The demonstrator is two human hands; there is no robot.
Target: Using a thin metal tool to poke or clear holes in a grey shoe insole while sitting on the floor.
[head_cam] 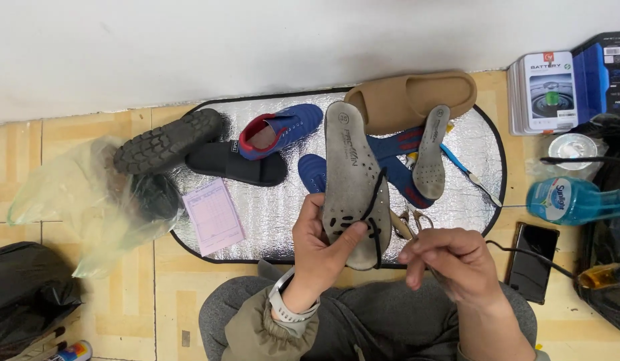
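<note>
- Left hand (320, 244) has the grey insole (353, 182) clamped at its lower end, thumb pressed across the face, fingers wrapped behind.
- The insole stands nearly upright in view, its long axis running from about six o'clock at the heel up to twelve o'clock at the toe, tipped a touch toward eleven.
- A black lace (375, 212) hangs down the insole's right edge, threading through holes near the thumb.
- Right hand (450, 262) sits at roughly four o'clock from the insole, just beside it, fingers pinched together; what they pinch is too small to tell, though a thin black strand trails away to the right.
- So the insole lies to the left of the right hand, at about ten o'clock from it, and the left hand is plainly the nearer one, already on it.
- Behind, on the silver mat (276, 214): a second grey insole (430, 150) lies at one o'clock from the held one, resting on a blue shoe (397, 167).
- A tan slide sandal (410, 97) lies across the mat's top edge, at twelve to one o'clock.
- Scissors (410, 220) peek out between the two hands, just right of the held insole.
</note>
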